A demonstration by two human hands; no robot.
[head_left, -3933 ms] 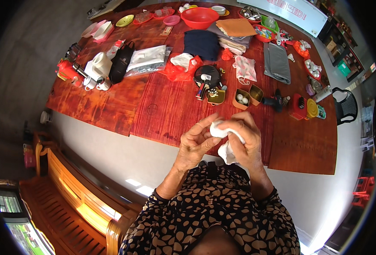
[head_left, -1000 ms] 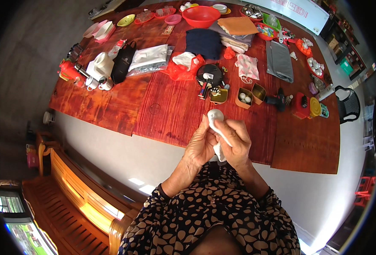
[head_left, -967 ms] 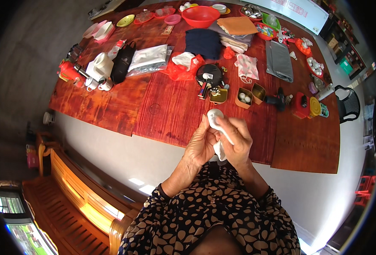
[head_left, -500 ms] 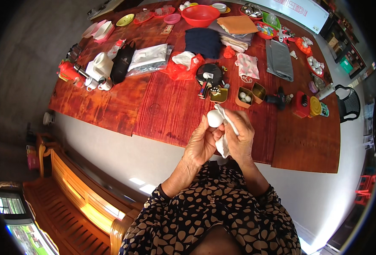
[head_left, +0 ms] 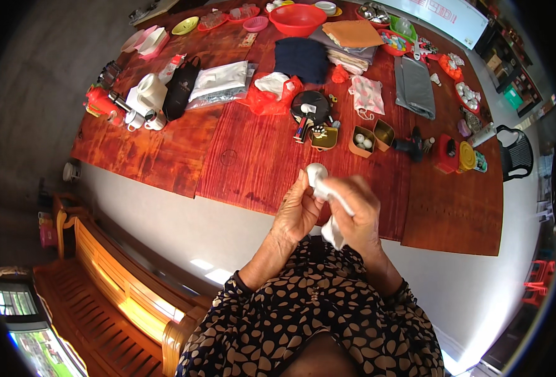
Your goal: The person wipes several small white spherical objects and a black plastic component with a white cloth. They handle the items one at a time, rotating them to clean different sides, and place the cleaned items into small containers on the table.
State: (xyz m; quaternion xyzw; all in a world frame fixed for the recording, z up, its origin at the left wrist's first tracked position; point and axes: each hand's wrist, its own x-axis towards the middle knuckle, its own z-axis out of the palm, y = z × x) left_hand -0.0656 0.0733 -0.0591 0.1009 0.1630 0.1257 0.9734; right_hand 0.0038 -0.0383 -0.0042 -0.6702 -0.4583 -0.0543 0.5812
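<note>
Near the table's front edge, my left hand (head_left: 294, 212) is closed round a smooth white ball (head_left: 316, 170), gripping it between thumb and fingers. My right hand (head_left: 358, 212) is closed on a white cloth (head_left: 332, 233), whose lower end hangs below the fingers. Part of the cloth lies against the ball's right side. Motion blurs the right fingers and the upper cloth. Just beyond the hands, an open box (head_left: 361, 143) holds several white balls. Beside it are an olive-coloured box (head_left: 323, 139) and another open box (head_left: 383, 134).
A razor (head_left: 300, 131) and a round black case (head_left: 310, 107) lie beyond the boxes. A red plastic bag (head_left: 267, 100) is left of them; a dark handheld tool (head_left: 408, 146) is to the right. Folded cloths, basins and bowls line the far side. A wooden bench (head_left: 121, 283) stands lower left.
The right hand and cloth have shifted slightly right and down, and the fingers now press cloth against the ball's side. The ball stays in the left hand, slightly turned or tilted.
</note>
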